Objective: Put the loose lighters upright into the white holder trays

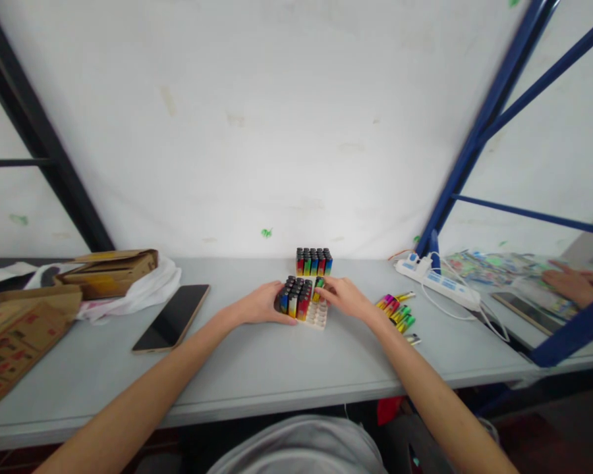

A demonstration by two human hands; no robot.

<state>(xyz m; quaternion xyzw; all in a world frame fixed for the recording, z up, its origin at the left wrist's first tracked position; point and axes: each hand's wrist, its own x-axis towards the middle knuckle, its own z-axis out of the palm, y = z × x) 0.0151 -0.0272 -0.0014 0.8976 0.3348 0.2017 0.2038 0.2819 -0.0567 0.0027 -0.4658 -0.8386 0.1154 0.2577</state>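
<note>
My left hand (264, 304) is wrapped round the left side of a pale tray (317, 316) and the lighters standing in it. Upright lighters (296, 296) with black tops and coloured bodies fill the tray's left part; its right part shows bare round sockets. My right hand (344, 296) pinches a green and yellow lighter (319, 288) at the tray's back right. Behind the tray stands a full block of upright lighters (314, 262). To the right of my right hand lies a loose pile of lighters (398, 313) in pink, yellow and green.
A tablet (172, 318) lies on the left of the table (277, 368), beside a white bag and cardboard boxes (111, 273). A power strip (439, 283) with white cables sits at right, near a blue metal frame (467, 158). Beyond it are another person's hands (573, 283).
</note>
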